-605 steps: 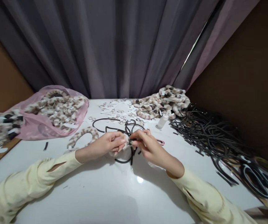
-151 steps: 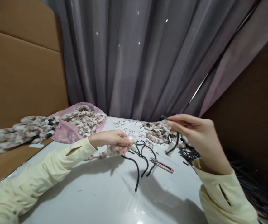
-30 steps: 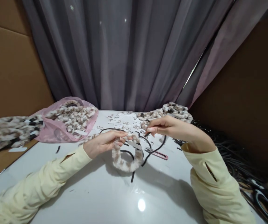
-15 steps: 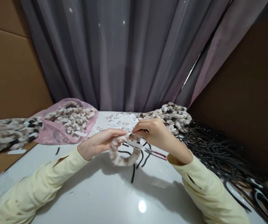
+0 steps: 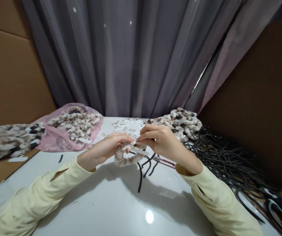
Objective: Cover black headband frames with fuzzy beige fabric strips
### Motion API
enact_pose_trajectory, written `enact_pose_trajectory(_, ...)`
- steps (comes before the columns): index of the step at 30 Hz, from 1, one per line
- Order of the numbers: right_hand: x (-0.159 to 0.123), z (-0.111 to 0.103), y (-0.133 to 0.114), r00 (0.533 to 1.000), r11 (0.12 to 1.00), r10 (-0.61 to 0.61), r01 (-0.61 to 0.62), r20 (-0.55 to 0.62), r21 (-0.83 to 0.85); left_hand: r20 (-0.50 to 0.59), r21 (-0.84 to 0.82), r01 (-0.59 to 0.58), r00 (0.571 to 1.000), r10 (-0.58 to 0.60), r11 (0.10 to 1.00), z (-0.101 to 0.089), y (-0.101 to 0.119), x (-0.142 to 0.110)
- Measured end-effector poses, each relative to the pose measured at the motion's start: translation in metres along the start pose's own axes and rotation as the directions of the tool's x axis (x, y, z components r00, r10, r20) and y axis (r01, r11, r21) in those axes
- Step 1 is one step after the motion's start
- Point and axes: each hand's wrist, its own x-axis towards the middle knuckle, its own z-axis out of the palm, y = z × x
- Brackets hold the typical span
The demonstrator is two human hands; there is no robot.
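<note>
Above the white table (image 5: 101, 203), a fluffy white-and-brown ring (image 5: 124, 161) hangs between my hands. My left hand (image 5: 108, 147) is closed on its upper left side, thumb on top. My right hand (image 5: 162, 139) pinches the top of the ring, where a small dark spot shows between the fingertips. A white tag (image 5: 142, 150) crosses the ring's opening. Below and beside the ring lie short black cord pieces (image 5: 140, 180). Pink-handled thread snips (image 5: 167, 162) rest under my right hand, partly covered by it.
A pink plastic bag (image 5: 50, 142) of fluffy rings stands left, with more rings (image 5: 10, 137) beside it. Another pile of rings (image 5: 187, 119) lies at back right, near a heap of black cords (image 5: 219, 157). Small brown loops (image 5: 116, 124) lie at the back. A curtain (image 5: 121, 65) hangs behind.
The ring has tilted up and its lower edge sits higher, so it looks flatter. My right fingers have moved slightly left, closer to my left fingertips.
</note>
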Motion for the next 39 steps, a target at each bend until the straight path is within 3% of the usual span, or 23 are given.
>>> enact_pose_trajectory(7,0.000,-0.002,0.000,1.000,1.000,-0.014,0.014,-0.016,-0.009,-0.058,-0.042,-0.023,0.998,0.020,0.999,0.007,0.001,-0.004)
enact_pose_trajectory(11,0.001,-0.003,0.001,0.999,1.000,-0.022,0.021,-0.027,-0.017,-0.019,-0.005,0.009,1.000,-0.009,1.000,0.009,0.002,-0.007)
enact_pose_trajectory(19,0.001,-0.004,0.000,0.999,0.998,-0.046,0.045,-0.019,-0.034,0.007,0.046,-0.044,0.999,0.043,0.998,0.005,-0.002,-0.006)
enact_pose_trajectory(26,0.000,-0.010,0.001,0.992,0.992,-0.123,0.123,-0.003,0.011,0.035,-0.021,0.032,0.999,-0.031,0.999,0.005,0.003,-0.009)
enact_pose_trajectory(31,0.000,-0.013,-0.003,0.988,0.988,-0.151,0.152,0.042,-0.025,0.076,0.037,0.013,0.997,-0.015,0.999,0.001,0.000,-0.007)
enact_pose_trajectory(36,-0.001,-0.010,-0.001,0.989,0.991,-0.131,0.133,0.072,-0.029,0.026,0.177,-0.051,0.999,0.047,0.983,-0.001,-0.009,-0.004)
enact_pose_trajectory(39,-0.001,0.001,0.008,0.973,0.998,-0.058,0.058,0.225,0.006,-0.019,0.250,-0.104,0.993,0.113,0.963,-0.003,-0.029,-0.001)
